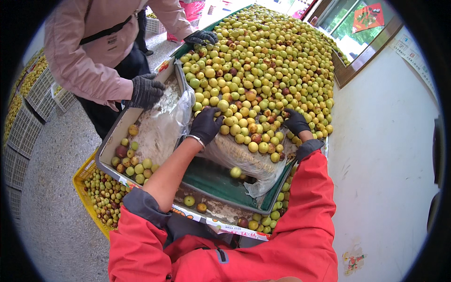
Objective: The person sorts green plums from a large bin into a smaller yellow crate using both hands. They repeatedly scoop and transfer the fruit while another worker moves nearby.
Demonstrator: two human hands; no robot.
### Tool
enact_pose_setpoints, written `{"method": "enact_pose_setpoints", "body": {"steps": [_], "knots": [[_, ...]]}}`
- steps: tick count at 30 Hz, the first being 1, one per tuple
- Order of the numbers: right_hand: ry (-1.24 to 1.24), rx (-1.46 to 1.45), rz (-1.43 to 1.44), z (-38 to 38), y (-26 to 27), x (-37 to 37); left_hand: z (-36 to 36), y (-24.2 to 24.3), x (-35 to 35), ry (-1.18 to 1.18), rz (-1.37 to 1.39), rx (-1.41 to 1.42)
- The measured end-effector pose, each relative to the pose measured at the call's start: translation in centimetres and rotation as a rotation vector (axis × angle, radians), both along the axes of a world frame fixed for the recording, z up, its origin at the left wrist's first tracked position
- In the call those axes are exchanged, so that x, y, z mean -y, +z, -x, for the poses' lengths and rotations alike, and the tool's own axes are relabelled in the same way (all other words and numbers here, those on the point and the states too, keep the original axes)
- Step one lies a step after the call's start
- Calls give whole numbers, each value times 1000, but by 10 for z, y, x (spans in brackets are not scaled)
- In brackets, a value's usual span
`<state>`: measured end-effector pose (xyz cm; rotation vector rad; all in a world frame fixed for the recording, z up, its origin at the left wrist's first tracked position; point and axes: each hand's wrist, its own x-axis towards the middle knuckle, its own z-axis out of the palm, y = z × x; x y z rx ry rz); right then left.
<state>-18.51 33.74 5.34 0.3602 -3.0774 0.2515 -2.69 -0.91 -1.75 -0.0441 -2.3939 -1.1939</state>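
Note:
A broad heap of yellow-green and reddish jujubes (260,70) slopes down towards me. My left hand (205,125), in a black glove, rests at the heap's near left edge with its fingers against the fruit. Whether it grips one is hidden. Across the near slope, my right hand (296,121), also black-gloved, touches jujubes at the right side with its fingers apart. Between and below my hands, a clear plastic sheet (243,155) lies under the fruit. It hangs over a green-lined tray section (215,179), where a loose jujube (235,172) sits.
A co-worker's gloved hand (146,91) hovers above the left tray section (155,130); their other hand (201,37) touches the heap. A yellow crate (84,172) of fruit stands below left. Stacked crates (26,127) line the far left. A white wall (380,141) bounds the right.

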Motion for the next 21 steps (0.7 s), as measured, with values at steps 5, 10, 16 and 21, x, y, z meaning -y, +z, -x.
{"method": "enact_pose_setpoints", "body": {"steps": [5,10,16,21], "knots": [[96,91,18,8,-36,-19,12,-19,-7,-54,-4,-63],[105,194,144,4,-41,-7,8,-17,-2,-103,-71,-17],[116,313,216,-9,-36,-5,4,-8,-5,-301,-195,168],[212,423,342,-29,-33,6,-1,-3,-9,-354,-56,92]]}}
